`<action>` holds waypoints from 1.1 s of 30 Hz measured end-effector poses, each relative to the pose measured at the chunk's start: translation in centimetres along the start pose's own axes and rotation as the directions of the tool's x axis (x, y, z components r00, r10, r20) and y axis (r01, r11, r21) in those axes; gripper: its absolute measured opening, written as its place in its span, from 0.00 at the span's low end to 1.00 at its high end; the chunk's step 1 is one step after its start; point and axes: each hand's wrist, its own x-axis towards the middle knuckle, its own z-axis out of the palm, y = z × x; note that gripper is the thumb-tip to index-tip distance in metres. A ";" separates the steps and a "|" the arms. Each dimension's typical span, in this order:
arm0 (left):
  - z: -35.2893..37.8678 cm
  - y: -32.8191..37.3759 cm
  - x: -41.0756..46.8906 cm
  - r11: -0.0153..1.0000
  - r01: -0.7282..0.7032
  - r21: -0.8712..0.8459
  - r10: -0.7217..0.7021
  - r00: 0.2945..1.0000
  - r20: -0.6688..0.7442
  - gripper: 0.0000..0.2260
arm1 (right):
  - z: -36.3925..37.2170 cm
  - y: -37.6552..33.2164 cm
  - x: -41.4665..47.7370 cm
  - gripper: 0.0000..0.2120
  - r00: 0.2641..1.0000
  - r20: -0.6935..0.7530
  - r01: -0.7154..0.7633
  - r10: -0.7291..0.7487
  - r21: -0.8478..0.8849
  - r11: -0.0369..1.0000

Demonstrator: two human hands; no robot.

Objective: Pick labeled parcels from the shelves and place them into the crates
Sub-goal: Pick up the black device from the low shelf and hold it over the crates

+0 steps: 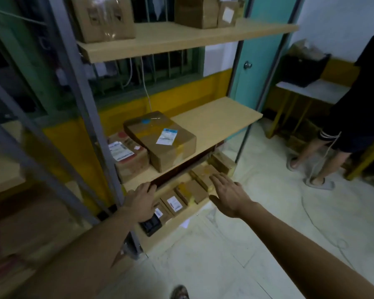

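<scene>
Head view: both arms reach toward a metal-framed rack. Left hand (141, 198) lies flat with fingers straight, tips at the front lip of the mid shelf (216, 119), holding nothing. Right hand (227, 195) is spread wide, palm down, over the low shelf (166, 234), also empty. Cannot tell whether it touches the cardboard beneath. Small parcels (191, 190) lie in a tight row on the low shelf. One labelled parcel (174, 202) sits between the two hands. Big parcel (160, 139), labelled, sits on the mid shelf with a second box (127, 156) touching its left side. Dark crate (304, 67) stands on a desk (311, 91) well apart to the right, past a bystander (354, 126). Judged step: reaching in and choosing, with nothing lifted yet. To do it well, check for a label first, since several of the small ones show plain tops. The row is packed close, so slide one forward by its front edge before closing fingers round it. Keep knuckles low under the mid shelf board. Brace with the left hand if stooping. Mind the bystander on the turn toward the crate.
</scene>
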 end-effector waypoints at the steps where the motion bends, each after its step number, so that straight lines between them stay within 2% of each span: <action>1: 1.1 0.1 1.0 1.000 0.006 0.003 -0.006 1.000 0.030 0.30 | 0.8 0.7 1.4 0.34 1.000 0.025 0.004 -0.004 -0.003 1.000; 6: 3.8 0.9 3.9 0.995 0.051 -0.084 -0.045 0.996 0.077 0.30 | 3.3 3.8 7.5 0.34 0.988 0.146 0.055 -0.052 -0.014 0.998; 10: 5.4 0.5 4.2 0.975 0.174 -0.136 -0.161 0.982 0.098 0.32 | 4.0 4.8 11.6 0.34 0.973 0.196 0.129 -0.125 -0.008 0.992; 15: 6.5 2.0 4.7 0.957 0.286 -0.056 -0.284 0.958 0.039 0.28 | 5.6 6.1 16.3 0.32 0.943 0.218 0.255 -0.253 0.022 0.967; 20: 10.7 4.8 4.9 0.934 0.355 0.031 -0.356 0.932 0.064 0.38 | 11.7 6.4 19.7 0.33 0.877 0.353 0.331 -0.326 0.048 0.942; 26: 22.6 5.6 8.2 0.836 0.533 -0.131 -0.527 0.846 0.079 0.37 | 25.1 4.2 23.2 0.31 0.834 0.368 0.413 -0.412 0.082 0.907; 29: 32.7 5.0 12.2 0.774 0.604 -0.188 -0.595 0.796 0.108 0.38 | 35.5 2.9 26.9 0.29 0.819 0.317 0.473 -0.479 0.101 0.875; 33: 48.2 3.9 18.2 0.753 0.638 -0.159 -0.631 0.769 0.098 0.42 | 51.4 1.6 31.8 0.28 0.793 0.270 0.539 -0.547 0.111 0.835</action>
